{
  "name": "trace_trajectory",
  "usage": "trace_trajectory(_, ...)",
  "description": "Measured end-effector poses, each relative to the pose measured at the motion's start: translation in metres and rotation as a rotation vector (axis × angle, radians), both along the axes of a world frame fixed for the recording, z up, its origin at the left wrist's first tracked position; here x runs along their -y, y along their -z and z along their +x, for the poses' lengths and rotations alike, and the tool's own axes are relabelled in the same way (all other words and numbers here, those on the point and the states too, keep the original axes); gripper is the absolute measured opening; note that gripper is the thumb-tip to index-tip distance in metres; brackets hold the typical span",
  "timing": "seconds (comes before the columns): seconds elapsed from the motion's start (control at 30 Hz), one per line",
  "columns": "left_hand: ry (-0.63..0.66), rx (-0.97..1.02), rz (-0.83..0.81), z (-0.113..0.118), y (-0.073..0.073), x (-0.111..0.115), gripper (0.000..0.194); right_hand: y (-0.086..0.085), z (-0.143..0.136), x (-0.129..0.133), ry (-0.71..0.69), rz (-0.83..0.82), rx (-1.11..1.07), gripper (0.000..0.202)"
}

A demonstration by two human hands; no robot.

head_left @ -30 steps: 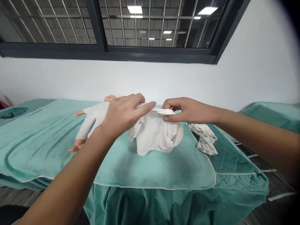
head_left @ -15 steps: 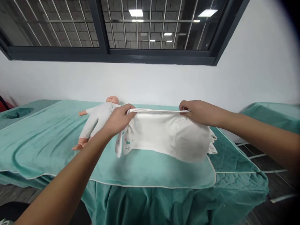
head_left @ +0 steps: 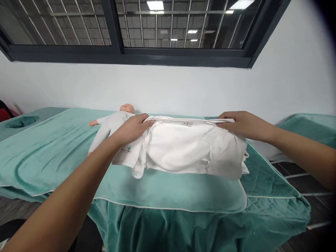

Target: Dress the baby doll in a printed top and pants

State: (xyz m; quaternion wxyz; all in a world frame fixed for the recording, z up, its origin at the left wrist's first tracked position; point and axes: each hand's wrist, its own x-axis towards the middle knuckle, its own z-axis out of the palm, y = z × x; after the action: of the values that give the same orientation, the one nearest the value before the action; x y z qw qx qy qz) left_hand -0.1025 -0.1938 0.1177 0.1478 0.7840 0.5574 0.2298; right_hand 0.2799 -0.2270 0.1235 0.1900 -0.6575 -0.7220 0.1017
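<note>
A white baby garment (head_left: 178,147) with small coloured prints hangs stretched between my hands above the green bed cover. My left hand (head_left: 136,127) pinches its upper left edge. At the upper right edge, my right hand (head_left: 236,122) grips the cloth between thumb and fingers. Near the top edge shows a small printed label. A baby doll (head_left: 109,122) in a pale suit lies on its back behind my left hand, its lower part partly hidden by my forearm.
The green bed (head_left: 65,140) stands against a white wall (head_left: 170,91), under a dark-framed window (head_left: 183,57) with bars behind it. Folded white cloth (head_left: 246,164) shows past the garment's right end. Dark tiled floor lies at the right.
My right hand has moved right, and the garment is stretched wider. Its printed part at the left now hangs more spread out, and the label has come into view. The view has shifted slightly.
</note>
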Motion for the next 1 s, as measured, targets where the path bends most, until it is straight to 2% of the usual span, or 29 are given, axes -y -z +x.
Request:
trace_trajectory(0.1, 0.024, -0.194, -0.108, 0.007, 0.010, -0.031, 0.043, 0.018, 0.007, -0.036, -0.050, -0.014, 0.174, 0.035)
trace_trajectory(0.17, -0.069, -0.315, -0.092, 0.020, 0.031, -0.047, 0.040, 0.041, 0.000, -0.058, -0.052, -0.007, 0.244, 0.032)
trace_trajectory(0.23, -0.239, -0.380, 0.052, 0.040, 0.061, -0.052, 0.036, 0.071, -0.019, -0.070, 0.024, 0.004, 0.301, 0.030)
trace_trajectory(0.27, -0.284, -0.392, 0.162, 0.052, 0.079, -0.051, 0.036, 0.089, -0.032, -0.071, 0.080, 0.062, 0.319, 0.032)
trace_trajectory(0.3, -0.280, -0.388, 0.233, 0.064, 0.098, -0.048, 0.037, 0.107, -0.047, -0.070, 0.083, 0.104, 0.325, 0.038)
trace_trajectory(0.4, -0.112, -0.285, 0.162, 0.093, 0.151, -0.036, 0.035, 0.159, -0.095, -0.059, 0.011, 0.168, 0.299, 0.048)
trace_trajectory(0.43, -0.083, -0.273, 0.139, 0.100, 0.164, -0.034, 0.035, 0.174, -0.107, -0.055, -0.019, 0.197, 0.216, 0.046)
trace_trajectory(0.5, -0.058, -0.252, 0.107, 0.107, 0.183, -0.036, 0.035, 0.196, -0.125, -0.052, 0.038, 0.192, 0.122, 0.043)
trace_trajectory(0.6, -0.087, -0.238, 0.093, 0.110, 0.194, -0.052, 0.038, 0.209, -0.131, -0.058, 0.215, 0.140, 0.101, 0.043)
trace_trajectory(0.7, -0.147, -0.230, 0.073, 0.113, 0.196, -0.070, 0.041, 0.208, -0.129, -0.072, 0.330, 0.064, 0.115, 0.044)
trace_trajectory(0.83, -0.214, -0.213, 0.050, 0.126, 0.198, -0.082, 0.048, 0.203, -0.133, -0.085, 0.313, 0.029, 0.123, 0.038)
trace_trajectory(1.0, -0.304, -0.131, 0.128, 0.134, 0.202, -0.076, 0.060, 0.205, -0.135, -0.089, 0.319, 0.043, 0.097, 0.042)
